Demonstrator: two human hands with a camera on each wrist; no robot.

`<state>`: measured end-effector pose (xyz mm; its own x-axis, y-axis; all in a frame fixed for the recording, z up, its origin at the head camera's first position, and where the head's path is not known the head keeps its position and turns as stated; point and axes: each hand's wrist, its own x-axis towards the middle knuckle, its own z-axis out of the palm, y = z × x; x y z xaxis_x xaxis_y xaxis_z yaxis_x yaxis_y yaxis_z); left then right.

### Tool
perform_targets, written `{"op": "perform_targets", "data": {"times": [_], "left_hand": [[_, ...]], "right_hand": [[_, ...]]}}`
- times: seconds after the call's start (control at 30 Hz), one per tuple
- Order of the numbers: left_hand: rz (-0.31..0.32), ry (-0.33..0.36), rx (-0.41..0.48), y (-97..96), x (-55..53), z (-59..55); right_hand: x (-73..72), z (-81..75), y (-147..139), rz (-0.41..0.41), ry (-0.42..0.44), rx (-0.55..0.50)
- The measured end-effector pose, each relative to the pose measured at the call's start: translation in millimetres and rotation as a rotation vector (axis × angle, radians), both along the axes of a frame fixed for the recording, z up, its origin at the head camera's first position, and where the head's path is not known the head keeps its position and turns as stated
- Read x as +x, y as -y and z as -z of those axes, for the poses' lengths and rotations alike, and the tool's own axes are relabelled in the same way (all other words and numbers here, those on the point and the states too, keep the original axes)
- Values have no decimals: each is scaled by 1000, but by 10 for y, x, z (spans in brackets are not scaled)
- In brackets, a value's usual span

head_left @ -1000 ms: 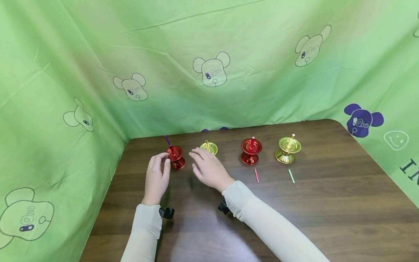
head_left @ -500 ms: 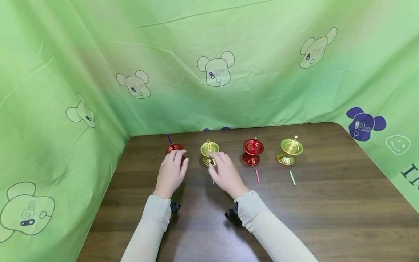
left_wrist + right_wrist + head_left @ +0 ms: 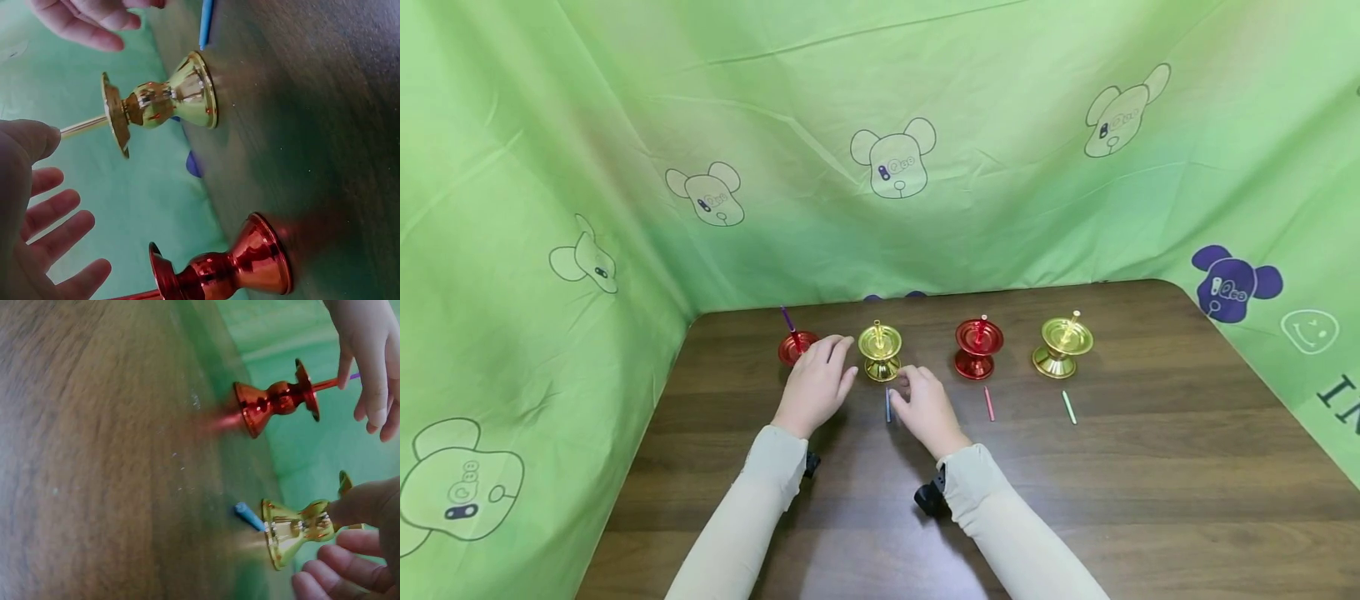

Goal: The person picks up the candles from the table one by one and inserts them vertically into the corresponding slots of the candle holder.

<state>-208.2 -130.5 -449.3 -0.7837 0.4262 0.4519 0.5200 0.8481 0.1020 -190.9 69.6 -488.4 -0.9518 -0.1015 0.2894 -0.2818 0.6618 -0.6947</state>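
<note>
My right hand (image 3: 928, 410) is beside a thin blue candle (image 3: 888, 406) lying on the table, its loosely bent thumb and fingers right at the candle's side. My left hand (image 3: 816, 385) hovers with relaxed fingers between a red candle holder (image 3: 796, 346) and a gold candle holder (image 3: 882, 343), partly covering the red one in the head view. A purple candle (image 3: 787, 321) stands slightly tilted in that red holder. In the left wrist view the gold holder (image 3: 159, 103) is upright on the table, with the blue candle (image 3: 206, 25) close by its base. Both hands hold nothing.
Farther right stand a second red candle holder (image 3: 978, 346) and a second gold one (image 3: 1063, 346). A pink candle (image 3: 988, 403) and a light green candle (image 3: 1069, 407) lie before them on the wooden table (image 3: 1150, 483). Green printed cloth (image 3: 790, 233) hangs behind.
My left hand has moved right, from beside the red holder to in front of it. My right hand has drawn back from the gold holder toward the blue candle, which now shows.
</note>
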Motion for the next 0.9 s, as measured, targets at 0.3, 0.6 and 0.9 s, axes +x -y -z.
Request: {"op": "perform_targets", "data": {"times": [0.3, 0.6, 0.9], "left_hand": [[-21, 192, -109, -103, -26, 20], [-32, 307, -148, -196, -32, 68], [-21, 345, -178, -237, -58, 115]], "right_hand": [[-65, 98, 39, 9, 53, 64], [-118, 119, 97, 20, 122, 87], [-170, 115, 131, 64, 137, 97]]}}
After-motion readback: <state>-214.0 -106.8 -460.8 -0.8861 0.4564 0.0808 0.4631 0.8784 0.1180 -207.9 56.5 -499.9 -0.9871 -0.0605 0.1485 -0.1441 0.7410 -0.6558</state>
